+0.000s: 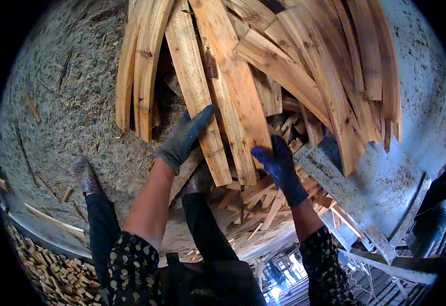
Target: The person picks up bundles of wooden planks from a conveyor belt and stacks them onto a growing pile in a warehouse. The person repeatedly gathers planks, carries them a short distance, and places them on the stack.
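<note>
Sawdust-strewn floor [75,107] underfoot — long plank [233,76] slopes off board pile [330,66] ahead; my right hand [279,163] grips its lower end, my left hand [187,135] lies open against neighbouring plank [197,97]. Offcuts [256,199] heaped below.

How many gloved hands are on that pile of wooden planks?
2. The left hand, in a grey glove, lies on a plank; the right hand, in a blue glove, grips another plank.
</note>
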`<action>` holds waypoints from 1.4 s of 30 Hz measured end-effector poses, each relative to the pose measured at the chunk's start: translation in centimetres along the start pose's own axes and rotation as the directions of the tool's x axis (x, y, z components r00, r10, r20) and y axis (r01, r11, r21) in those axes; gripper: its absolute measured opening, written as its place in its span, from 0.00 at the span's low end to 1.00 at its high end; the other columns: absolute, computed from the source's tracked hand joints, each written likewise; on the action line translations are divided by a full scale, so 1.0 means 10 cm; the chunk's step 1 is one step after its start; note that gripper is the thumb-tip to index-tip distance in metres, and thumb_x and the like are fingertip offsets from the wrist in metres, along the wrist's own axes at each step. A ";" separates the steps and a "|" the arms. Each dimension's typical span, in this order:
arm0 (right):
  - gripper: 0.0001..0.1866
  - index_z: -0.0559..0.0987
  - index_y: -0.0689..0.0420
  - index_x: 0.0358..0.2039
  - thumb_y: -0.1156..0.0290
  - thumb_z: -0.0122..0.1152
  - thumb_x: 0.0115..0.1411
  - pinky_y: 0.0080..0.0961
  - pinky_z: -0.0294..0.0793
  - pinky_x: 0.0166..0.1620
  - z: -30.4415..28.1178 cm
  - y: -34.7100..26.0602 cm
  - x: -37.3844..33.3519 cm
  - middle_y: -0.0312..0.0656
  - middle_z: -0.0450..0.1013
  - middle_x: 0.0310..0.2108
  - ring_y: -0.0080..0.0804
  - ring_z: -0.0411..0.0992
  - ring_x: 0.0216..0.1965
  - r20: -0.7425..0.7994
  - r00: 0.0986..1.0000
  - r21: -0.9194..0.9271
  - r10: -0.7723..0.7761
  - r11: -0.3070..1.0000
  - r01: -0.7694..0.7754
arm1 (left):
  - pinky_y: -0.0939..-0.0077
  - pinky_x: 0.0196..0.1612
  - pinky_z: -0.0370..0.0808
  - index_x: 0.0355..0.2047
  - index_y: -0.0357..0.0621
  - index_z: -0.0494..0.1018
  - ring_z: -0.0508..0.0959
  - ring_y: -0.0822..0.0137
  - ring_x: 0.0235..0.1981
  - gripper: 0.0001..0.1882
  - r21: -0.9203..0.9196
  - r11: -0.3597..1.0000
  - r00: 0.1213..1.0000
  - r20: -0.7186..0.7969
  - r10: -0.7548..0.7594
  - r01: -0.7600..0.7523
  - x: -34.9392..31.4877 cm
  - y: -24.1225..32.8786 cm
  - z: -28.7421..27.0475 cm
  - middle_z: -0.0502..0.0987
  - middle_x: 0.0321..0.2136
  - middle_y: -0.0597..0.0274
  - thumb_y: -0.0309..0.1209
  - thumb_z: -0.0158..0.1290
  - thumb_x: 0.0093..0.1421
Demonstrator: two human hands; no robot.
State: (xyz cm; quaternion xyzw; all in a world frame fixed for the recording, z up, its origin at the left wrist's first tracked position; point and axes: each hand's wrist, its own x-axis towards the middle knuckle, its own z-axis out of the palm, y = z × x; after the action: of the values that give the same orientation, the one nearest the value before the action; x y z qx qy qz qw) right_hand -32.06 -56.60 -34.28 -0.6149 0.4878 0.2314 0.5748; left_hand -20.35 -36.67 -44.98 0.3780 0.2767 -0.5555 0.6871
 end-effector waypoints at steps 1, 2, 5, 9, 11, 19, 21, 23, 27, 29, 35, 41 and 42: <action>0.31 0.70 0.59 0.50 0.63 0.70 0.47 0.34 0.71 0.49 -0.06 0.18 -0.03 0.47 0.72 0.46 0.38 0.70 0.49 0.012 0.996 -0.047 -0.088 0.995 0.088 | 0.74 0.48 0.72 0.55 0.38 0.65 0.74 0.69 0.45 0.28 -0.062 0.998 0.999 0.040 0.020 -0.018 0.04 -0.09 -0.05 0.74 0.46 0.62 0.42 0.54 0.59; 0.31 0.69 0.59 0.52 0.64 0.70 0.48 0.34 0.70 0.50 -0.13 0.37 -0.08 0.45 0.71 0.47 0.36 0.69 0.49 0.016 0.985 -0.090 -0.171 0.981 0.172 | 0.75 0.48 0.72 0.54 0.38 0.66 0.74 0.70 0.45 0.29 -0.121 0.992 0.995 0.089 0.036 -0.025 0.08 -0.14 -0.06 0.74 0.45 0.63 0.46 0.54 0.59; 0.35 0.65 0.59 0.57 0.71 0.68 0.49 0.29 0.67 0.53 -0.06 0.39 -0.03 0.43 0.69 0.49 0.32 0.67 0.51 0.116 0.949 -0.320 -0.293 0.893 0.315 | 0.75 0.50 0.71 0.54 0.38 0.66 0.74 0.70 0.45 0.29 0.001 0.999 0.992 0.114 -0.048 0.048 0.07 -0.05 0.04 0.73 0.47 0.62 0.44 0.55 0.59; 0.35 0.61 0.58 0.59 0.70 0.65 0.52 0.28 0.66 0.53 0.41 0.13 0.29 0.39 0.66 0.52 0.27 0.65 0.52 0.134 0.957 -0.189 -0.258 0.941 0.280 | 0.74 0.50 0.71 0.53 0.38 0.67 0.73 0.69 0.46 0.28 -0.132 0.987 0.987 0.118 0.108 -0.092 0.14 -0.16 0.04 0.73 0.47 0.60 0.43 0.56 0.58; 0.35 0.61 0.58 0.59 0.69 0.65 0.52 0.28 0.67 0.53 0.58 0.01 0.45 0.39 0.67 0.51 0.27 0.65 0.51 0.132 0.976 0.014 -0.175 0.984 0.175 | 0.73 0.48 0.73 0.52 0.37 0.67 0.74 0.69 0.45 0.26 -0.211 0.977 0.995 0.097 0.036 -0.015 -0.04 -0.01 0.18 0.74 0.45 0.59 0.39 0.56 0.58; 0.27 0.68 0.60 0.53 0.68 0.65 0.54 0.27 0.70 0.49 0.60 -0.44 -0.64 0.39 0.72 0.43 0.26 0.70 0.45 0.091 0.985 -0.027 0.147 0.989 -0.145 | 0.73 0.46 0.75 0.51 0.37 0.66 0.76 0.68 0.42 0.27 -0.070 0.997 0.999 -0.017 0.043 -0.044 -0.99 0.10 0.38 0.76 0.42 0.59 0.32 0.62 0.52; 0.27 0.68 0.60 0.53 0.67 0.64 0.54 0.26 0.70 0.49 0.52 -0.67 -1.14 0.37 0.72 0.44 0.25 0.69 0.45 0.046 0.983 -0.177 0.178 0.970 -0.168 | 0.72 0.47 0.74 0.51 0.38 0.67 0.76 0.68 0.42 0.29 0.017 0.999 0.998 -0.054 0.029 -0.028 -1.36 0.08 0.58 0.76 0.43 0.58 0.33 0.64 0.51; 0.26 0.68 0.60 0.53 0.67 0.63 0.55 0.26 0.70 0.49 0.48 -0.82 -1.56 0.36 0.72 0.44 0.25 0.69 0.45 0.040 0.965 -0.113 0.258 0.961 -0.253 | 0.71 0.46 0.74 0.51 0.36 0.66 0.76 0.68 0.42 0.30 0.117 0.993 0.996 -0.093 0.009 0.002 -1.71 0.08 0.73 0.76 0.42 0.58 0.33 0.64 0.50; 0.23 0.69 0.59 0.51 0.70 0.61 0.55 0.23 0.71 0.45 0.61 -0.77 -2.01 0.35 0.71 0.43 0.22 0.69 0.41 0.039 0.947 0.111 0.318 0.941 -0.320 | 0.71 0.43 0.75 0.54 0.36 0.63 0.76 0.68 0.40 0.33 0.131 0.991 0.998 -0.063 0.032 -0.023 -2.18 0.24 0.67 0.76 0.41 0.54 0.35 0.63 0.50; 0.21 0.70 0.58 0.50 0.70 0.61 0.56 0.22 0.71 0.42 0.79 -0.55 -1.95 0.34 0.71 0.40 0.21 0.69 0.39 0.019 0.957 0.178 0.289 0.941 -0.288 | 0.71 0.43 0.75 0.55 0.36 0.61 0.76 0.68 0.40 0.35 0.230 0.966 0.990 -0.040 0.134 -0.121 -2.14 0.32 0.50 0.76 0.41 0.53 0.36 0.62 0.51; 0.25 0.64 0.58 0.56 0.70 0.58 0.59 0.23 0.67 0.51 1.89 -0.55 -0.20 0.37 0.66 0.48 0.24 0.65 0.48 0.040 0.989 0.294 -0.143 0.947 0.126 | 0.65 0.49 0.71 0.60 0.36 0.56 0.73 0.60 0.48 0.40 0.495 0.845 0.969 -0.024 0.245 -0.201 -0.99 1.21 -0.41 0.71 0.49 0.45 0.38 0.61 0.50; 0.30 0.63 0.59 0.57 0.68 0.62 0.55 0.29 0.66 0.54 2.35 -0.34 0.75 0.43 0.67 0.51 0.33 0.66 0.51 0.130 0.842 0.019 -0.523 0.851 0.525 | 0.61 0.60 0.58 0.63 0.37 0.51 0.64 0.46 0.57 0.49 0.723 0.465 0.681 0.010 0.732 -0.511 -0.16 1.22 -1.25 0.61 0.56 0.39 0.46 0.63 0.48; 0.32 0.63 0.59 0.57 0.67 0.64 0.53 0.30 0.66 0.54 2.40 -0.27 0.85 0.44 0.67 0.51 0.34 0.66 0.51 0.137 0.836 0.019 -0.531 0.846 0.534 | 0.61 0.60 0.59 0.63 0.37 0.50 0.64 0.46 0.57 0.49 0.802 0.357 0.644 0.044 0.764 -0.478 -0.14 1.20 -1.33 0.61 0.56 0.40 0.46 0.63 0.48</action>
State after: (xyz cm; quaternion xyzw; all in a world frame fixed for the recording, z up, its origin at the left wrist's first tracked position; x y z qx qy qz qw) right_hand -19.54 -37.47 -45.76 -0.7145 0.2550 0.1090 0.6423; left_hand -8.45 -23.70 -48.75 0.7921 -0.0359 -0.2330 0.5630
